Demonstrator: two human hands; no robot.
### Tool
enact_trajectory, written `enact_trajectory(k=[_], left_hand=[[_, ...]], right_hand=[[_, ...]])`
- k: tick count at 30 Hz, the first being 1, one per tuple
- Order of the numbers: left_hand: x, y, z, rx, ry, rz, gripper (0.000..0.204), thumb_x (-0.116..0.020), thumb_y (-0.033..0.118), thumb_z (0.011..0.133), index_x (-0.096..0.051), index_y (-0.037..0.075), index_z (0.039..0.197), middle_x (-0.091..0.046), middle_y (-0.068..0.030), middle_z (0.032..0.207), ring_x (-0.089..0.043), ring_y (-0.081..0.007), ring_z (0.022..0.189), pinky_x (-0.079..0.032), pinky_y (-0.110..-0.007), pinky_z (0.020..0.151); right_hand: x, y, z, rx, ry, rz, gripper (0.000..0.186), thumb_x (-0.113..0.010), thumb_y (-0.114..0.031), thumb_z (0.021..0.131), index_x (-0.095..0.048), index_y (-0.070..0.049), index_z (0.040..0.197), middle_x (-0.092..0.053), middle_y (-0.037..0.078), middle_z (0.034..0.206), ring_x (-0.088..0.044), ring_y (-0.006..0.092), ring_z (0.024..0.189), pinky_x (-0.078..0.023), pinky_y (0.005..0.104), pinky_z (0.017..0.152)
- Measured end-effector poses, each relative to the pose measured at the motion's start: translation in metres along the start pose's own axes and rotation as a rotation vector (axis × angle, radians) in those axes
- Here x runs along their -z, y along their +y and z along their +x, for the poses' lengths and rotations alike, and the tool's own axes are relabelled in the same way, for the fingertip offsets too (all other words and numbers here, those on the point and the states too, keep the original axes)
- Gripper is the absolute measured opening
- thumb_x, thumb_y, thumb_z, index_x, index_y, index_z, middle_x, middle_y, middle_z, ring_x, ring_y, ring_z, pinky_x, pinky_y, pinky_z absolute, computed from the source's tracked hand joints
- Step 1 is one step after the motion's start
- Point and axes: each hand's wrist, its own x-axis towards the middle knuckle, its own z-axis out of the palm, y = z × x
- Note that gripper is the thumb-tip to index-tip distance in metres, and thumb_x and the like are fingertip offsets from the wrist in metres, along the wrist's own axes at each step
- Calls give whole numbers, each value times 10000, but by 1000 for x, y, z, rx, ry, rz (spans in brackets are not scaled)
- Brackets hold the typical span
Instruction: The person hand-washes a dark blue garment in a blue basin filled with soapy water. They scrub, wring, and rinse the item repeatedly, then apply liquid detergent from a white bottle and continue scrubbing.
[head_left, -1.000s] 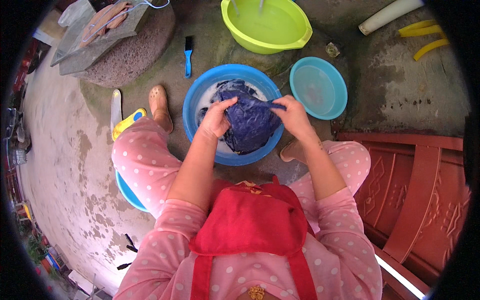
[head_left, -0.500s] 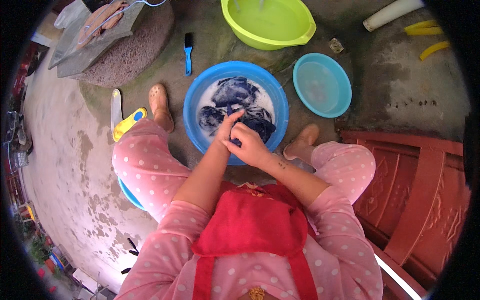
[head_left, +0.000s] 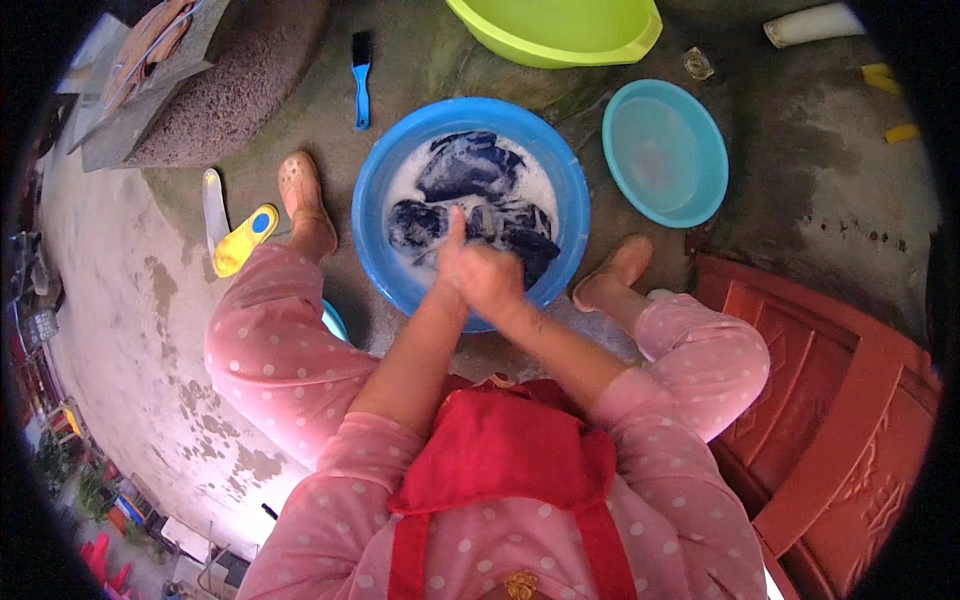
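My left hand [head_left: 453, 258] and my right hand [head_left: 490, 277] are pressed together over the near side of a round blue basin [head_left: 372, 215]. One finger or thumb of the left points away from me; its other fingers are hidden behind the right. Closed and smeared by motion, the right hand lies against the left, and whatever it grips is hidden. Dark navy clothes [head_left: 470, 168] lie bunched in white suds [head_left: 537, 180] inside the basin, just beyond my hands.
A turquoise basin [head_left: 718, 165] of cloudy water stands to the right, a lime-green basin [head_left: 560, 52] at the far edge. A blue-handled brush [head_left: 361, 90], a yellow insole [head_left: 240, 245] and a grey insole [head_left: 214, 205] lie on the left. Red carved wood [head_left: 800, 350] is close on the right.
My hands stay together and have shifted slightly, the right one now blurred. The dark cloth seen between them before no longer shows. The view has moved, so the lime-green basin sits higher.
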Motion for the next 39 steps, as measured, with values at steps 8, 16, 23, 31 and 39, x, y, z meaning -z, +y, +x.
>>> enact_trajectory(k=[8, 16, 23, 31, 39], left_hand=[[16, -4, 15, -77, 187, 153, 474, -430, 520, 899, -605, 83, 955, -637, -89, 857, -591, -249, 745, -485, -412, 725], [-36, -26, -7, -65, 343, 346, 459, -471, 451, 908, -534, 87, 1181, -584, -59, 1143, -587, -222, 974, -457, -400, 878], [-77, -12, -33, -91, 157, 411, 449, -510, 425, 898, -515, 96, 1203, -588, -47, 1122, -581, -201, 988, -458, -376, 874], [-102, 7, -65, -77, 269, 461, 616, -481, 592, 838, -387, 218, 1319, -415, -123, 1308, -388, -296, 1229, -353, -601, 916], [-88, 12, -69, -115, -372, 395, 494, -396, 503, 917, -533, 108, 1181, -568, -68, 1137, -526, -214, 1046, -358, -422, 1004]], right_hand=[[2, 8, 8, -121, 33, -4, 280, -534, -288, 848, -559, -88, 653, -559, 167, 624, -549, 388, 565, -426, 478, 522], [15, 75, 25, -627, -17, -11, 489, -472, -524, 854, -624, -60, 849, -621, 183, 804, -596, 367, 748, -451, 483, 701], [60, 23, 34, -767, -108, 863, 619, -540, -561, 828, -542, -37, 1158, -572, 115, 1098, -538, 231, 1005, -411, 356, 861], [107, -33, 56, 115, 426, 119, 214, -645, -117, 791, -534, -35, 955, -535, 162, 953, -533, 341, 885, -441, 384, 757], [82, -82, -7, 384, -38, -88, 243, -594, -314, 780, -579, -79, 841, -530, 149, 934, -556, 334, 836, -473, 442, 680]])
